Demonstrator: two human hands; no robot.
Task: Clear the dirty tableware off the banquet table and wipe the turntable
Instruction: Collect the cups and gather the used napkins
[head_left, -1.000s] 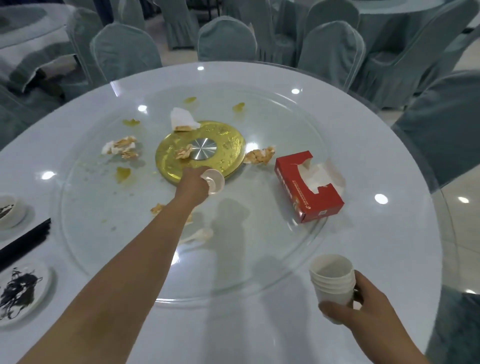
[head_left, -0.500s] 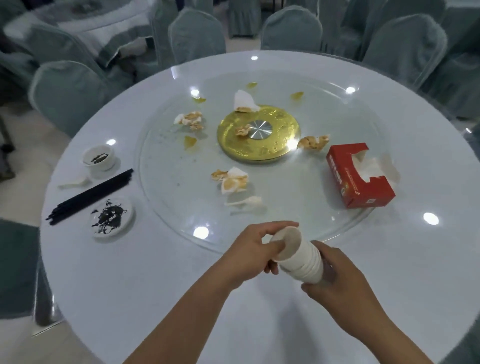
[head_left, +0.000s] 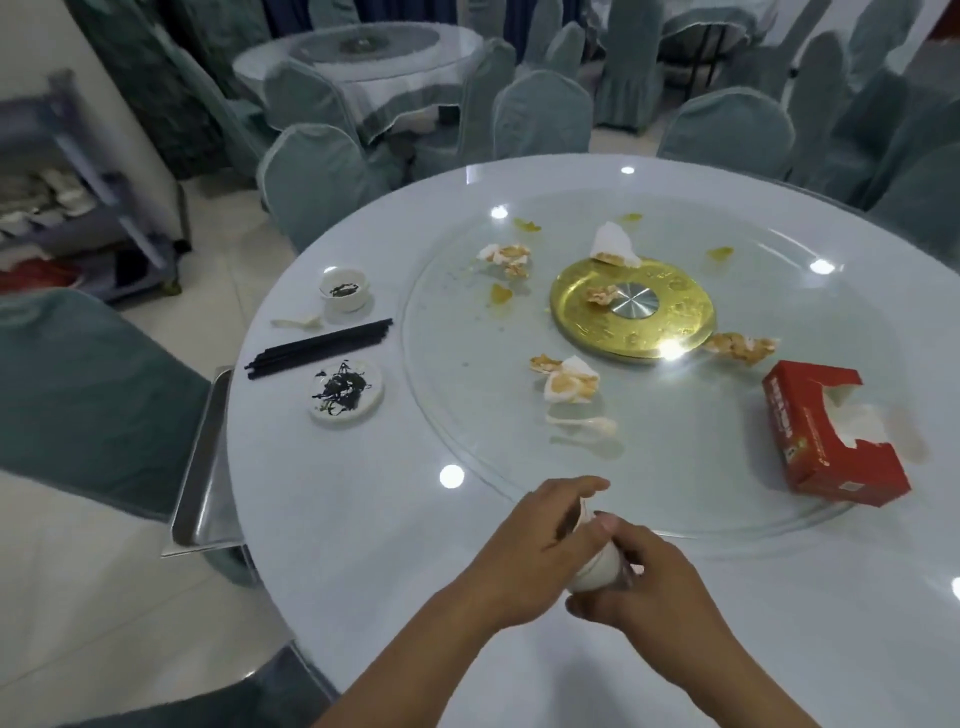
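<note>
We've nested the cup off the turntable (head_left: 675, 447) into our cup stack (head_left: 597, 571): left hand (head_left: 540, 535) & right hand (head_left: 639, 577) both curl round it. Beyond the grip, scraps remain; left of it, plate (head_left: 345, 395), chopsticks (head_left: 317, 349), bowl (head_left: 344, 288) wait.

1. A round white banquet table (head_left: 363, 519) carries a glass turntable (head_left: 701, 467) lying beyond the two hands (head_left: 597, 551).
2. Left of the hands and further out, straight on the table: a small plate (head_left: 347, 394) with dark scraps, black chopsticks (head_left: 318, 349), a little bowl (head_left: 344, 289) and a white spoon (head_left: 297, 323).
3. On the glass ahead of the hands: stained napkins (head_left: 569, 384), a spoon (head_left: 584, 423) and a gold centre disc (head_left: 632, 307).
4. Ahead and to the right, a red tissue box (head_left: 831, 434) lies on the turntable.
</note>
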